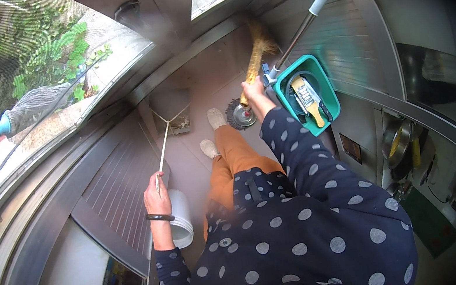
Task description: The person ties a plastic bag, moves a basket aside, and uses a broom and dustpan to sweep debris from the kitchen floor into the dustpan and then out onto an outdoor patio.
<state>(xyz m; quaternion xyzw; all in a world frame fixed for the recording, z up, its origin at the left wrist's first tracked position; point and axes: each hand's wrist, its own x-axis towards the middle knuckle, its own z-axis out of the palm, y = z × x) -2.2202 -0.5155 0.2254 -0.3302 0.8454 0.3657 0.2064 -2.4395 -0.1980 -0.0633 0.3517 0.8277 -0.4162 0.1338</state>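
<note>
My left hand point(158, 199) grips the thin pale handle point(163, 154) of a dustpan point(181, 123), which lies on the tiled floor with some debris in it. In my right hand point(254, 90) is a straw broom point(257, 56). Its bristles reach the floor in the far corner, by the door frame, and look blurred. Just beside my right hand stands a round mop head point(242, 113) with grey strands on the floor. A white plastic bucket point(181, 220) lies tipped near my left wrist.
A green plastic basin point(326, 88) on the right holds a grater point(307, 95) and a black-handled knife point(325, 111). A mop pole point(303, 25) leans across it. Panelled doors point(124, 189) flank me on the left. Pans point(397, 143) are at far right. A mop point(34, 105) is outside, behind mesh.
</note>
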